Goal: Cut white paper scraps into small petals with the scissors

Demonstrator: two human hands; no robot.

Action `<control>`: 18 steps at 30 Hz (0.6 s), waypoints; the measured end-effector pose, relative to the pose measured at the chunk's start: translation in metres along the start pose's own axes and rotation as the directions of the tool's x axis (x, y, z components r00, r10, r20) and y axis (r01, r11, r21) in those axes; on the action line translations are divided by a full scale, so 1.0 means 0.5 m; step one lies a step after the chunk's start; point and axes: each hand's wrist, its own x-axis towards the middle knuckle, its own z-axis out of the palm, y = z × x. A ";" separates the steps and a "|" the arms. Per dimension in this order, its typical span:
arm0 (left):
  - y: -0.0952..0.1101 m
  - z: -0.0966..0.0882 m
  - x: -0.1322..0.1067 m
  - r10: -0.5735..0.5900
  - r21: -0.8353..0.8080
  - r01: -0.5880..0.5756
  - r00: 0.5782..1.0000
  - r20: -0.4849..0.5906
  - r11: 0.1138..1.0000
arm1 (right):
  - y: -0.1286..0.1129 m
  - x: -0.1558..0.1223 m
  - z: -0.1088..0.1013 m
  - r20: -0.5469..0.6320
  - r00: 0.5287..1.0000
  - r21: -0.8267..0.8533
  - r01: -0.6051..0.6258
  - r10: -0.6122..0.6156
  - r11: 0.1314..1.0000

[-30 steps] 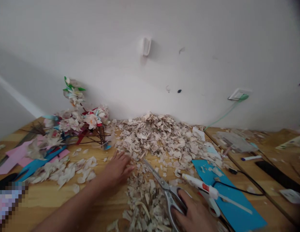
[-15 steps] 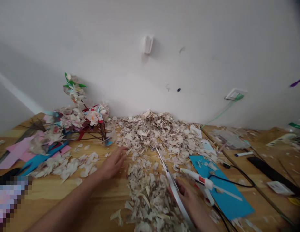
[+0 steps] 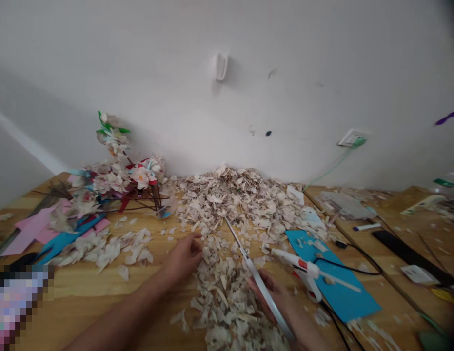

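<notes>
A long pair of metal scissors (image 3: 267, 296) is in my right hand (image 3: 276, 297), fingers curled round the handle. The thin blades point up and left, and their tip is at the near edge of a large heap of dry, off-white petal-like flakes (image 3: 241, 195). My left hand (image 3: 185, 256) is by the left side of a nearer, smaller pile of flakes (image 3: 230, 297). Its fingers are bent but apart, with the fingertips close to loose flakes. I see nothing held in it.
Artificial flowers on twigs (image 3: 113, 178) stand at the left, by pink paper (image 3: 32, 229) and scattered white petals (image 3: 106, 251). To the right, a white glue gun (image 3: 300, 268) with a black cord partly covers a blue sheet (image 3: 354, 297). A marker (image 3: 366, 227) lies beyond.
My left hand has moved slightly right, and its fingers have gone from stretched to bent. The scissors have shifted a little left with my right hand. The view has turned slightly.
</notes>
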 end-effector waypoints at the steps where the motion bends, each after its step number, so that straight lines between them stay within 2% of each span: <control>1: 0.003 0.001 -0.001 -0.028 -0.047 0.028 1.000 0.002 0.999 | -0.007 -0.002 0.001 0.040 0.998 0.108 -0.057 0.053 0.993; 3: 0.016 0.004 -0.009 -0.070 -0.141 0.071 0.997 0.012 0.987 | -0.030 -0.006 0.006 0.068 0.993 0.220 -0.108 0.095 0.969; 6: 0.047 0.009 -0.030 -0.111 -0.285 0.115 0.993 0.028 0.952 | -0.066 -0.009 0.022 0.007 0.997 0.238 -0.078 0.078 0.968; 9: 0.085 0.019 -0.056 -0.168 -0.500 0.171 0.984 0.052 0.849 | -0.087 -0.006 0.046 -0.009 1.000 0.277 -0.023 0.027 0.961; 11: 0.102 0.028 -0.071 -0.185 -0.582 0.196 0.980 0.079 0.789 | -0.091 -0.002 0.058 -0.030 1.000 0.307 0.013 -0.004 0.952; 13: 0.108 0.036 -0.083 -0.172 -0.579 0.198 0.980 0.101 0.791 | -0.090 -0.001 0.061 -0.055 0.998 0.311 0.053 -0.038 0.949; 15: 0.103 0.043 -0.092 -0.149 -0.525 0.173 0.985 0.087 0.833 | -0.090 -0.003 0.055 -0.075 0.994 0.268 0.096 -0.078 0.959; 18: 0.094 0.051 -0.103 -0.089 -0.354 0.072 0.996 -0.032 0.933 | -0.094 -0.012 0.037 -0.163 0.978 0.108 0.146 -0.128 0.983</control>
